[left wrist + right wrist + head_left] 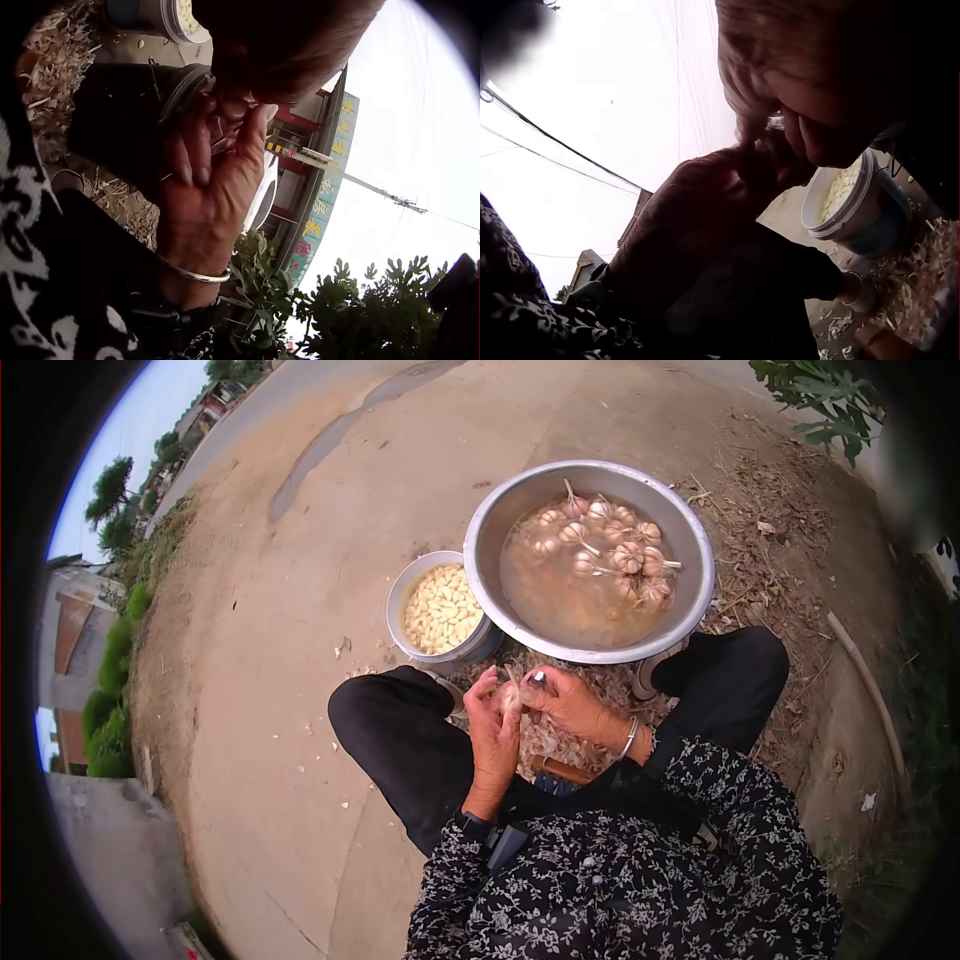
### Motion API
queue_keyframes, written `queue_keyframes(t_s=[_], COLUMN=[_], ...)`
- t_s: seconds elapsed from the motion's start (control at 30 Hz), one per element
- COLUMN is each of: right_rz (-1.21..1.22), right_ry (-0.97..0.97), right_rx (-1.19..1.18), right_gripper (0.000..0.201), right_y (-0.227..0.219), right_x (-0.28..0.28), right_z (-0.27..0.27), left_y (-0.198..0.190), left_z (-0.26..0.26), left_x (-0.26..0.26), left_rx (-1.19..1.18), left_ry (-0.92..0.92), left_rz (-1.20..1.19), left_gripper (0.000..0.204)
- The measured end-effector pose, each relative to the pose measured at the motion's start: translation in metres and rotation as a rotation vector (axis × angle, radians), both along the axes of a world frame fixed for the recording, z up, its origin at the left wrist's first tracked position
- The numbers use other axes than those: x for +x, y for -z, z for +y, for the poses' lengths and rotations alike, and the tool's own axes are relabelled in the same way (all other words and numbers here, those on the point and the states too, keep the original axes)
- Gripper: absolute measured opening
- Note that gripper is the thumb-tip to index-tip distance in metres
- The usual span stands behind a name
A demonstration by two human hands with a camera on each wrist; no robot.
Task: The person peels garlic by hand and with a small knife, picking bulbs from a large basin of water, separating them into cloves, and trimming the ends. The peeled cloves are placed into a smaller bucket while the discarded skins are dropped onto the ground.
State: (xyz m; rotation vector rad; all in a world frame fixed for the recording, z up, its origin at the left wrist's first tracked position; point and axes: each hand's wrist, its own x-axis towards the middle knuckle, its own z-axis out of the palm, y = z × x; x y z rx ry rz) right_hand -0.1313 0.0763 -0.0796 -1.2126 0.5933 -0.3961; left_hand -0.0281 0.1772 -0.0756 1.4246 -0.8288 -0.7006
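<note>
In the head view both hands meet over the lap, close below a wide metal basin. The left hand (493, 735) grips a garlic bulb (511, 698) with papery skin. The right hand (580, 708) pinches the same bulb from the other side; something small, pale and dark sits at one of its fingertips. In the left wrist view the right hand (214, 176) shows curled fingers around reddish skin and a rounded garlic piece (235, 109). Much of the bulb is hidden by the fingers. Dark shadow covers the left hand (697, 199) in the right wrist view.
Whole garlic bulbs (628, 557) float in cloudy water in the basin (480, 560). Left of it stands a bucket (395, 610) of peeled cloves (440, 608). Garlic skins (560, 738) litter the ground between the legs. A stick (865, 685) lies at the right.
</note>
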Motion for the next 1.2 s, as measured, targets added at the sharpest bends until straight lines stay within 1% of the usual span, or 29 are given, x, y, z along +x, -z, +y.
queue_keyframes(t_s=[0.03,0.07,0.1,0.13,0.17,0.2,0.23,0.27,0.3,0.33,0.37,0.43,0.47,0.5,0.57,0.6,0.63,0.7,0.73,0.77,0.83,0.87,0.9,0.97,1.0,1.03,1.1,1.17,1.2], right_rz=[-0.011,0.007,0.025,0.136,0.106,0.088,0.072,0.067,-0.090,-0.248,-0.257,-0.270,-0.284,-0.296,-0.260,-0.193,-0.201,-0.136,-0.174,-0.178,-0.221,-0.096,-0.095,-0.047,-0.025,-0.019,-0.089,-0.142,-0.195], right_ry=[-0.010,0.015,0.044,0.047,0.065,0.069,0.075,0.077,0.108,0.137,0.138,-0.023,0.025,0.033,0.020,0.008,0.012,0.008,0.000,0.007,0.119,0.169,0.179,0.342,0.328,0.336,0.362,0.377,0.376], right_rx=[-0.009,-0.103,-0.196,-0.397,-0.453,-0.519,-0.584,-0.591,-0.339,-0.086,-0.095,0.333,0.353,0.334,0.203,0.207,0.197,0.013,0.045,0.044,-0.144,-0.386,-0.372,-0.752,-0.733,-0.727,-0.497,-0.473,-0.265], right_gripper=[0.031,0.031,0.032,0.033,0.034,0.034,0.034,0.034,0.031,0.029,0.029,0.025,0.023,0.023,0.023,0.023,0.023,0.025,0.026,0.026,0.023,0.022,0.022,0.023,0.024,0.024,0.022,0.019,0.017], right_y=[-0.007,-0.015,-0.025,-0.030,-0.037,-0.047,-0.054,-0.055,-0.056,-0.058,-0.063,-0.080,-0.086,-0.087,-0.083,-0.087,-0.089,-0.083,-0.075,-0.062,-0.043,-0.038,-0.039,-0.041,-0.046,-0.043,-0.034,-0.029,-0.030], right_x=[0.001,-0.001,-0.003,-0.004,-0.005,-0.006,-0.005,-0.001,0.005,0.009,0.008,0.002,0.003,0.001,-0.005,-0.009,-0.010,-0.012,-0.014,-0.012,-0.008,-0.009,-0.009,-0.011,-0.014,-0.015,-0.014,-0.013,-0.014], right_z=[-0.003,-0.004,-0.003,0.000,0.004,0.004,0.003,-0.002,-0.010,-0.017,-0.028,-0.055,-0.063,-0.072,-0.091,-0.097,-0.103,-0.108,-0.111,-0.113,-0.113,-0.111,-0.109,-0.107,-0.109,-0.111,-0.110,-0.114,-0.115], left_y=[-0.003,0.004,-0.008,-0.020,-0.030,-0.030,-0.036,-0.051,-0.062,-0.069,-0.076,-0.089,-0.079,-0.083,-0.090,-0.091,-0.087,-0.077,-0.077,-0.072,-0.059,-0.053,-0.055,-0.060,-0.059,-0.059,-0.061,-0.060,-0.061], left_z=[-0.002,0.002,0.003,0.005,0.003,-0.005,-0.008,-0.011,-0.014,-0.026,-0.036,-0.054,-0.063,-0.072,-0.088,-0.094,-0.102,-0.114,-0.117,-0.122,-0.130,-0.133,-0.134,-0.138,-0.140,-0.143,-0.147,-0.155,-0.158], left_x=[0.001,0.009,0.007,0.004,0.003,0.005,0.006,0.003,0.001,0.002,0.006,0.014,0.023,0.027,0.030,0.029,0.028,0.025,0.024,0.023,0.020,0.014,0.008,-0.003,-0.009,-0.011,-0.015,-0.018,-0.019], left_rx=[-0.025,0.080,0.073,0.164,0.257,0.062,0.054,0.020,-0.011,-0.080,-0.091,-0.240,-0.237,-0.246,-0.089,-0.090,-0.097,0.032,0.091,0.091,0.079,0.174,0.186,0.201,0.121,0.126,0.185,0.144,0.155], left_ry=[-0.094,-0.119,-0.129,-0.135,-0.142,-0.216,-0.221,-0.238,-0.249,-0.240,-0.239,-0.045,0.002,0.023,0.020,0.050,0.059,0.148,0.172,0.179,0.144,0.002,0.015,0.027,0.009,0.019,-0.003,0.002,0.015], left_rz=[-0.094,-0.305,-0.314,-0.540,-0.765,-0.818,-0.823,-0.490,-0.156,0.015,0.008,0.745,0.921,0.913,0.857,0.749,0.741,-0.014,0.066,0.062,-0.103,-0.460,-0.463,-0.342,-0.353,-0.352,-0.107,-0.059,0.079], left_gripper=[0.033,0.026,0.026,0.022,0.019,0.015,0.015,0.017,0.019,0.021,0.021,0.021,0.023,0.023,0.025,0.024,0.024,0.020,0.013,0.013,0.018,0.024,0.024,0.030,0.034,0.034,0.035,0.034,0.034])
